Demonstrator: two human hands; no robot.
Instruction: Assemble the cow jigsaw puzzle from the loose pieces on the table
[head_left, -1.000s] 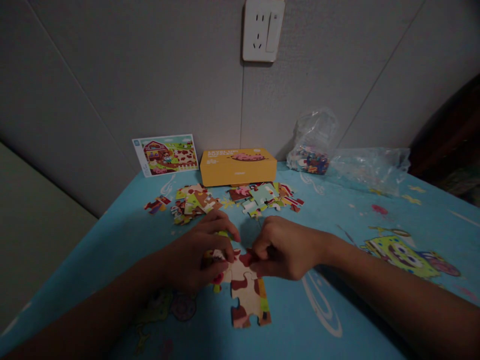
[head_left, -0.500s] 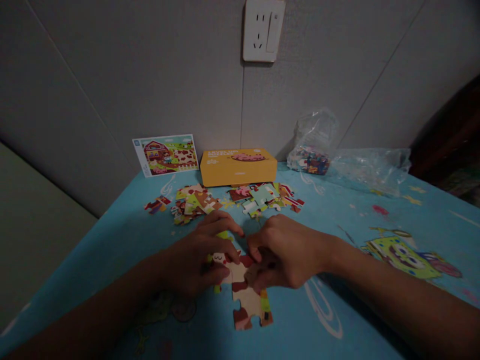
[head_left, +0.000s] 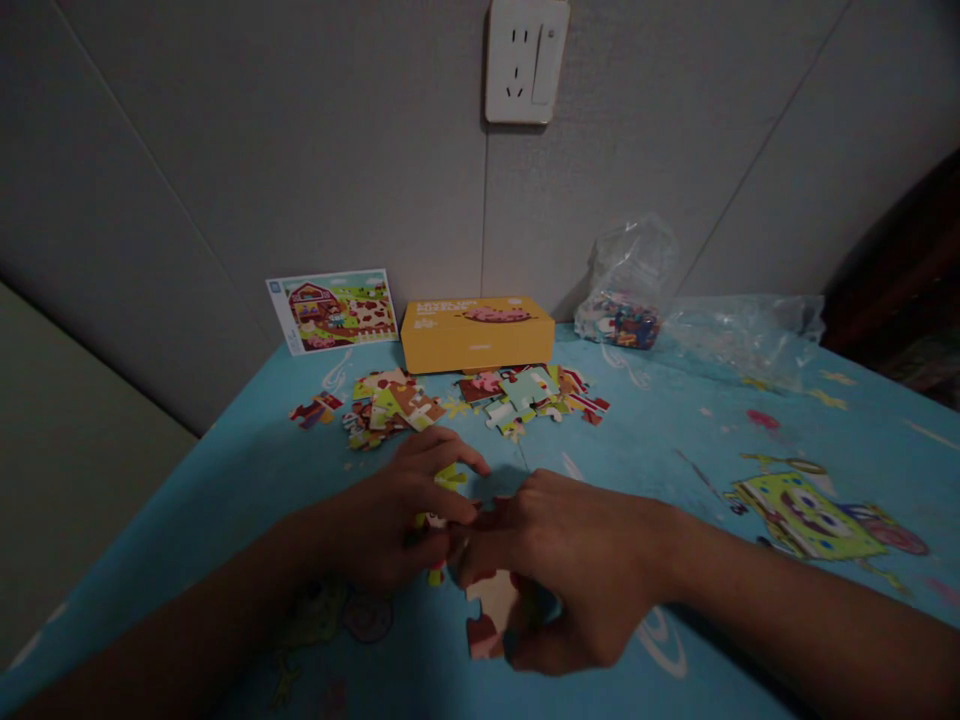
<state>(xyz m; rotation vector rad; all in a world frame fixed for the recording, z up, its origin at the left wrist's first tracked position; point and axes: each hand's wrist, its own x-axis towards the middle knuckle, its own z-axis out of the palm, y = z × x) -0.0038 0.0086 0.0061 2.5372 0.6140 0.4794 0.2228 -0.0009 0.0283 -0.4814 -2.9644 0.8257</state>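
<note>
Several joined jigsaw puzzle pieces (head_left: 493, 598) with a brown-and-cream cow pattern lie flat on the cloth in front of me. My left hand (head_left: 409, 505) is on their left part, with thumb and index finger on the pieces and another finger stretched forward. Over the right part arches my right hand (head_left: 574, 565), its fingertips pressing near the middle and its thumb by the lower right edge. Both hands hide much of the joined pieces. A green bit of puzzle (head_left: 450, 477) shows beyond the left fingers.
Behind my hands lie a left pile of loose pieces (head_left: 390, 405) and a right pile (head_left: 529, 390). A yellow box (head_left: 478, 345), a farm picture card (head_left: 334, 312) and a plastic bag of pieces (head_left: 619, 320) stand along the wall. A blue cartoon tablecloth (head_left: 660, 450) covers the table.
My right hand has come lower and nearer to me, its fingers reaching left over the joined pieces and its thumb spread to their lower edge. The left hand has hardly moved.
</note>
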